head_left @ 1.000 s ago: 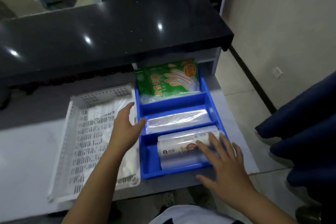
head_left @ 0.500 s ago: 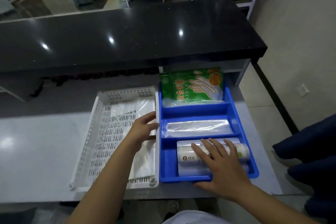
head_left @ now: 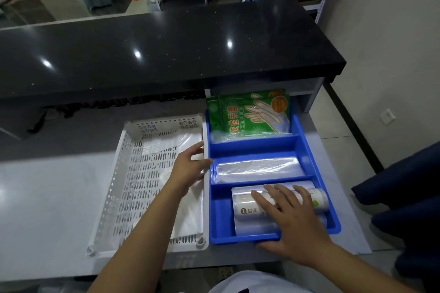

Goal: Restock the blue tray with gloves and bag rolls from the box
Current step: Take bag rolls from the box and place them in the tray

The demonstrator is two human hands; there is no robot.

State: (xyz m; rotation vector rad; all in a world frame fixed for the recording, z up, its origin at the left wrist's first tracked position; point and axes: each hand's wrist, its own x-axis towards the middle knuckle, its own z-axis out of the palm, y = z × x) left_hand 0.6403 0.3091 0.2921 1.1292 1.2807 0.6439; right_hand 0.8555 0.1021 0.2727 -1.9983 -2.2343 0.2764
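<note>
Below, the blue tray (head_left: 307, 147) sat just beside the white basket (head_left: 119, 173); green glove packs (head_left: 250, 114) stood in its far compartment; the right hand (head_left: 292, 219) lay flat, fingers straight, on the near bag roll (head_left: 245, 209); the left hand (head_left: 190, 166), relaxed and holding nothing, touched the tray's left wall.

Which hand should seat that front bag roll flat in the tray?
Right, probably. The right hand already lies flat on the bag roll; the left hand rests at the blue tray edge.

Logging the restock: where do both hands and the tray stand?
Left hand open at blue tray edge. Right hand flat on bag roll. Gloves in far compartment. Nothing in the way.
</note>
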